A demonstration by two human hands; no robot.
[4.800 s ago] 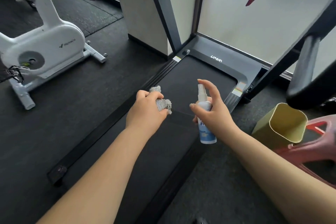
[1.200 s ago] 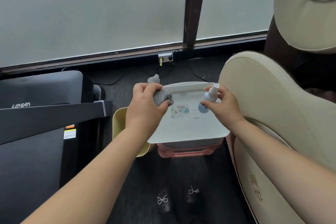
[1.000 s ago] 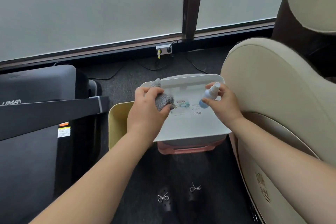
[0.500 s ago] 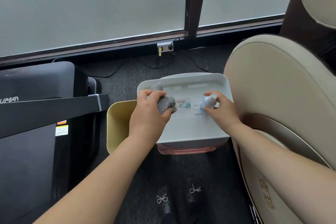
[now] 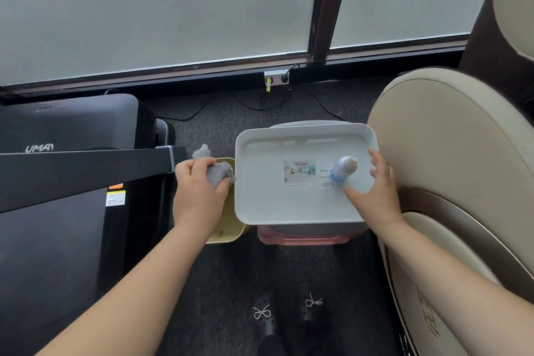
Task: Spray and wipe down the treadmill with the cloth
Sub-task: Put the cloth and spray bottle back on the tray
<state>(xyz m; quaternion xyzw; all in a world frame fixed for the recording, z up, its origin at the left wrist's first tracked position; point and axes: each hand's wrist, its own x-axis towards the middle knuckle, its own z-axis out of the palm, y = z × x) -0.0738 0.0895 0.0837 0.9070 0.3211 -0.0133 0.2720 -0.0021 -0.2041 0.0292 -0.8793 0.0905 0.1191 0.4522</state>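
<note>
The black treadmill [image 5: 57, 234] fills the left side, its handrail [image 5: 86, 173] crossing in front of the deck. My left hand [image 5: 199, 196] is shut on the grey cloth [image 5: 215, 169], held just right of the handrail's end, over a yellow bin. The small white and blue spray bottle [image 5: 344, 167] stands on the white tray [image 5: 265, 205]. My right hand [image 5: 375, 191] hovers just right of the bottle with fingers spread, not touching it.
The yellow bin [image 5: 228, 234] stands between the treadmill and the tray. A pink stool [image 5: 300, 240] sits under the tray. A beige massage chair [image 5: 450, 167] fills the right. Cables and a wall socket [image 5: 276, 78] lie below the frosted window. My black shoes [image 5: 289, 312] are on the carpet.
I turned from the treadmill deck to the tray. My right hand set the spray bottle down on the tray and let go. My left hand moved left with the cloth toward the handrail.
</note>
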